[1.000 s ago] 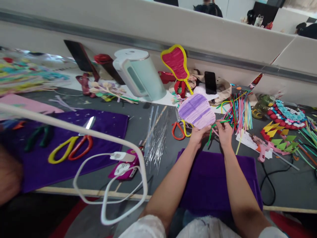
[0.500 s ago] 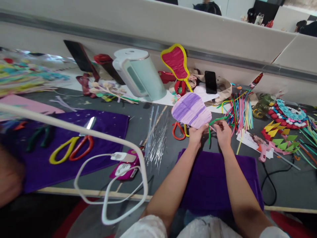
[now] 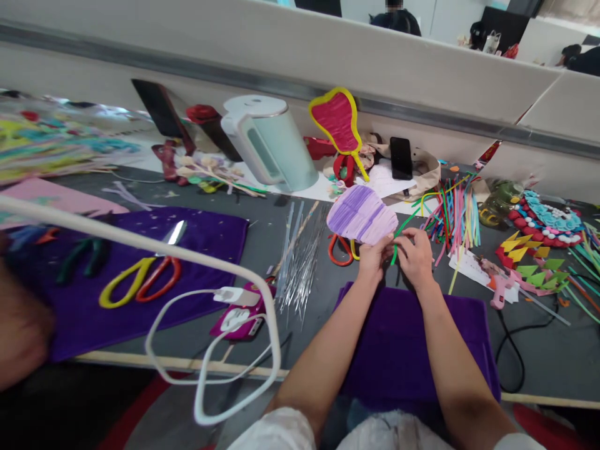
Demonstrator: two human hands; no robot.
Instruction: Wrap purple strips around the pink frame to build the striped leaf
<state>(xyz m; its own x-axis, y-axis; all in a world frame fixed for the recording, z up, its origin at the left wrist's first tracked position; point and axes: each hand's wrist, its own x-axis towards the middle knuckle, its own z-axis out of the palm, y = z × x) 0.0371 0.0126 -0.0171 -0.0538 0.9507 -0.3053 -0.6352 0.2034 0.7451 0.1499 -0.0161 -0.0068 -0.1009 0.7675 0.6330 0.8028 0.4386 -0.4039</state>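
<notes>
Head view showed a purple cloth (image 3: 403,350) lying nearest on the grey table (image 3: 539,350), under both forearms. Above its far edge the left hand (image 3: 374,257) pinched the lower rim of a purple fan-shaped piece (image 3: 360,214), held tilted off the table. Close beside it, the right hand (image 3: 415,256) was closed on a green pipe cleaner (image 3: 401,230) that ran up along the fan's right edge. Orange-handled scissors (image 3: 338,247) lay just behind the fan. Farther back stood a pale kettle (image 3: 272,144) and a red, yellow-edged fan (image 3: 340,122).
</notes>
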